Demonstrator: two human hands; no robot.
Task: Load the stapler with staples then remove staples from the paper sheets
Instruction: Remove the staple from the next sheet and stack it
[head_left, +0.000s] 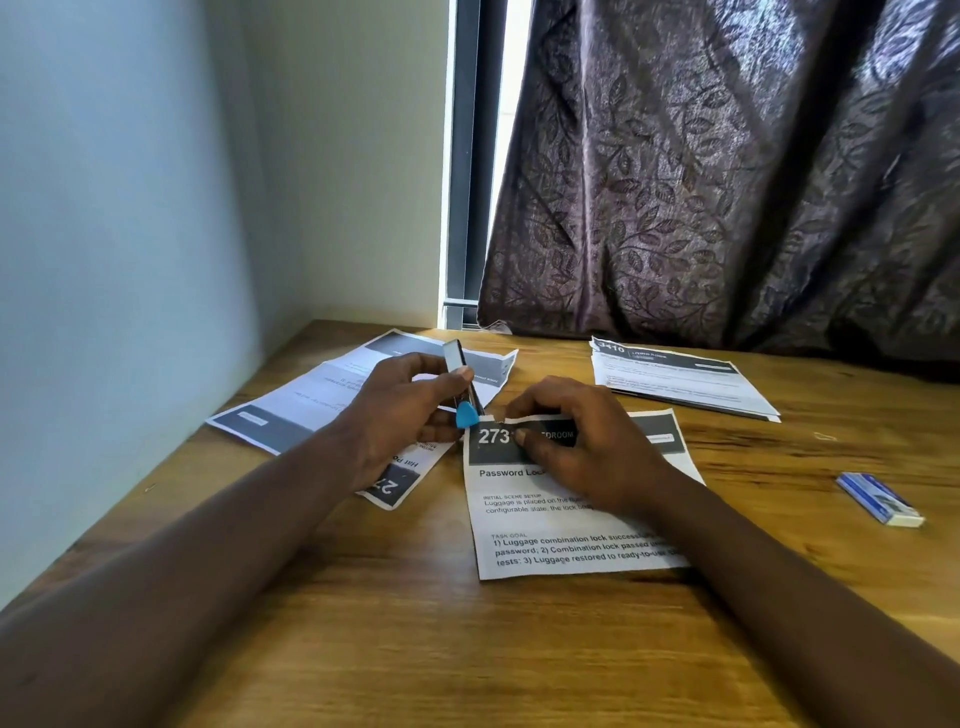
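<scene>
My left hand (402, 415) grips a slim stapler (457, 364), held nearly upright; its blue remover tip (466, 417) points down at the top left corner of the printed sheets (561, 540) headed "273". My right hand (576, 447) lies flat on the dark header of those sheets, fingers pressing near that corner. The top edge of the paper is torn and slightly lifted by the fingertips. Any staple at the corner is too small to make out.
More printed sheets (322, 395) lie under and behind my left hand. Another stapled set (680, 379) sits at the back right by the dark curtain (727, 171). A blue-and-white staple box (880, 499) lies at the right. A wall bounds the wooden table (467, 649) on the left.
</scene>
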